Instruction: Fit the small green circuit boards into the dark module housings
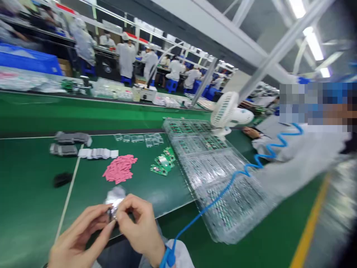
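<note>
My left hand (85, 236) pinches a small dark part (109, 213) between thumb and fingers, close to the bench's front edge. Beside it, the fingertips of my right hand (139, 223) are pressed together at that same part; what they grip is hidden. A shiny silvery piece (115, 194) lies just beyond my fingertips, too blurred to name. Past it is a heap of pink strips (119, 168). Green circuit boards (164, 162) rest to the right of the heap. A blue wrist strap (168, 257) with a coiled cord (231, 182) is around my right wrist.
Clear plastic trays (206, 167) holding boards stand at the right, by a white fan (227, 111). White pads (97, 153), grey blocks (72, 137), a black piece (61, 179) and clear pieces (139, 138) lie on the green bench (30, 208). A co-worker's hand (251, 132) is farther right.
</note>
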A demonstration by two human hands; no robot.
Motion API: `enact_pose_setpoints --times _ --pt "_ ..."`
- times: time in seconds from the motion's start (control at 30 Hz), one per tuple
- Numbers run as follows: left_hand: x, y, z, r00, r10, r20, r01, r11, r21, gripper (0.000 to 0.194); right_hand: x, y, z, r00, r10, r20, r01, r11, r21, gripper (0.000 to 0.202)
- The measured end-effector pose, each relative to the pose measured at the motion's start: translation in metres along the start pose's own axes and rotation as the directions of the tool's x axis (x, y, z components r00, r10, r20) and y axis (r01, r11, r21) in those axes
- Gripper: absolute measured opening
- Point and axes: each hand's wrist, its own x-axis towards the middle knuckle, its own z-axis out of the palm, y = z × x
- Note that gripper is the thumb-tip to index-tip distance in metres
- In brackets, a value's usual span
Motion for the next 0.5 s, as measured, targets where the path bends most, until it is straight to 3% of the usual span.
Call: enact_pose_setpoints --times 0.2,0.3,0.4,0.43,0.5 --pt "0.005 0.010 0.005 0.998 0.018 0.061 -0.018 1.000 -0.004 0.019 -0.002 0.001 -0.009 0.993 0.092 0.073 -0.100 0.988 0.120 0.017" --pt "0.007 0.007 -0.002 0.998 -0.050 -0.024 0.049 0.998 -0.033 0.020 0.008 0.005 -0.016 0.995 0.100 0.030 -0.101 0.994 0.047 0.021" --pt "0.009 0.001 -0.014 0.981 -0.136 -0.137 0.125 0.989 -0.084 0.023 0.020 0.010 -0.020 0.978 -0.155 -0.139 0.115 0.959 -0.260 0.020" --pt "0.009 -0.001 -0.018 0.975 -0.162 -0.155 0.148 0.984 -0.098 0.025 0.022 0.012 -0.019 0.951 -0.276 -0.140 0.202 0.897 -0.393 0.018" --pt "0.010 -0.004 -0.022 0.967 -0.204 -0.155 0.184 0.974 -0.132 0.028 0.024 0.016 -0.016 0.896 -0.444 -0.003 0.358 0.726 -0.587 0.018"
